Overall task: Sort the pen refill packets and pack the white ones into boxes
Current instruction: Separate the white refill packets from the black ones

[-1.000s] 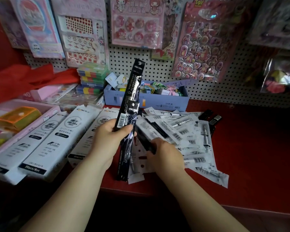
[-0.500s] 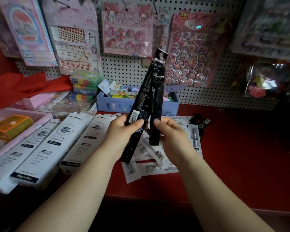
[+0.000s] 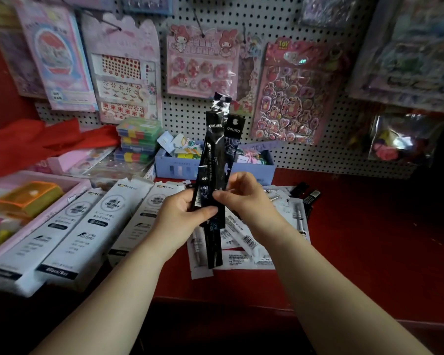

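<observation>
Head view: left hand [image 3: 182, 216] grips a bunch of black packets [image 3: 215, 149] upright, thumb across them; right hand [image 3: 246, 198] pinches their edge. Beneath, white packets [image 3: 249, 243] lie on the table [image 3: 356, 239], boxes [image 3: 95, 226] beside.

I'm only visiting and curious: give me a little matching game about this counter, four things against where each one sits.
Things:
1 black packets
2 white packets
3 white boxes
4 blue tray

Places:
A at the back, by the pegboard
B held upright by the left hand and right hand
C side by side at far left
D heaped on the red counter

Pairs: 1-B, 2-D, 3-C, 4-A
</observation>
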`<control>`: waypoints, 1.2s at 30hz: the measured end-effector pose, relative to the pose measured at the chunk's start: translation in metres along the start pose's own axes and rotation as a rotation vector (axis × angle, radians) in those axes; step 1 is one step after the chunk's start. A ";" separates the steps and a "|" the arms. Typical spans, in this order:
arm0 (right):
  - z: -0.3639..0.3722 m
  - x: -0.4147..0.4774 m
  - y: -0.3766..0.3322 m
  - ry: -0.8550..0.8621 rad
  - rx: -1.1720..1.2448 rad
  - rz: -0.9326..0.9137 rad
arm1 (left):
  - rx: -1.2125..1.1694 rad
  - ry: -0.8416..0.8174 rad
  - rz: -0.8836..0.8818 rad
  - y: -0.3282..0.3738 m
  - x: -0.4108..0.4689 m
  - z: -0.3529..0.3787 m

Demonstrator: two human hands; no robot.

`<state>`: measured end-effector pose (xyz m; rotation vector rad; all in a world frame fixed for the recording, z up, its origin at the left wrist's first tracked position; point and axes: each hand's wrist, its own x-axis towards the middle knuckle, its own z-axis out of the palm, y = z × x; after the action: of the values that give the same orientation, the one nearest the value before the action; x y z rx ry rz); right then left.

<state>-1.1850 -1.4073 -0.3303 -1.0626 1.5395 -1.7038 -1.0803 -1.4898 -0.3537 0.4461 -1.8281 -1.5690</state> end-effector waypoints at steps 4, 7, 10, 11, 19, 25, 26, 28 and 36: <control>0.010 0.005 -0.020 -0.151 0.016 0.041 | 0.135 -0.044 0.023 0.010 -0.002 -0.001; 0.015 0.011 -0.024 -0.159 -0.007 0.011 | 0.097 -0.050 -0.002 0.007 -0.002 -0.001; 0.016 0.012 -0.018 -0.110 0.085 -0.010 | 0.054 -0.047 -0.056 -0.010 -0.006 0.003; 0.016 0.012 -0.016 -0.090 0.087 -0.016 | 0.056 -0.048 -0.067 -0.017 -0.007 0.006; 0.011 0.010 -0.001 -0.036 0.079 -0.003 | 0.135 -0.078 -0.093 -0.032 -0.009 0.017; 0.005 0.007 0.001 -0.019 0.158 -0.032 | 0.201 -0.072 -0.050 -0.035 -0.012 0.028; 0.005 0.006 -0.001 -0.036 0.161 -0.043 | 0.200 -0.036 -0.039 -0.035 -0.011 0.029; 0.003 0.003 -0.005 -0.068 0.118 -0.058 | 0.194 -0.007 -0.029 -0.033 -0.010 0.030; -0.006 -0.002 0.005 -0.013 0.021 -0.025 | 0.137 -0.017 -0.099 -0.036 -0.011 0.029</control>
<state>-1.1894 -1.4037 -0.3356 -1.0849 1.5032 -1.7231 -1.0981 -1.4693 -0.3924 0.5966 -1.9607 -1.5223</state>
